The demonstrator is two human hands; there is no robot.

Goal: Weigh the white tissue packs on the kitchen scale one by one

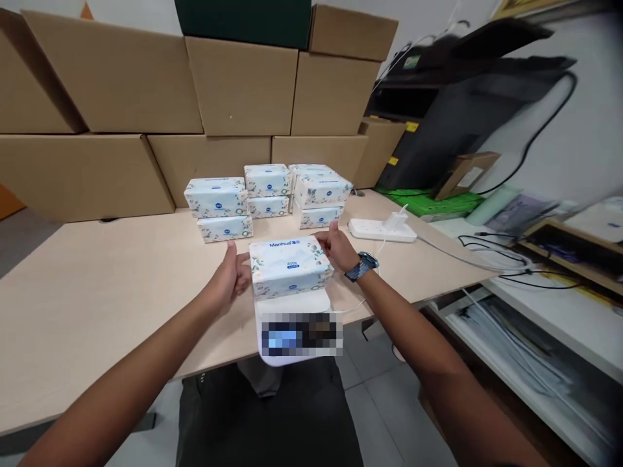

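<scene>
A pack of tissues, white and pale blue with a floral print, rests over the back part of a white digital scale near the table's front edge. My left hand is at the pack's left side, thumb up, with the fingers curled and touching it. On the opposite side my right hand, below a dark wristwatch, grips the pack's right back corner. The scale's display is blurred out. Behind the pack, several more tissue packs stand in stacks of two.
A white power strip with a plugged-in adapter lies to the right, its cable running off the table. Cardboard boxes are stacked along the back. A black printer and a white shelf with cables stand at the right.
</scene>
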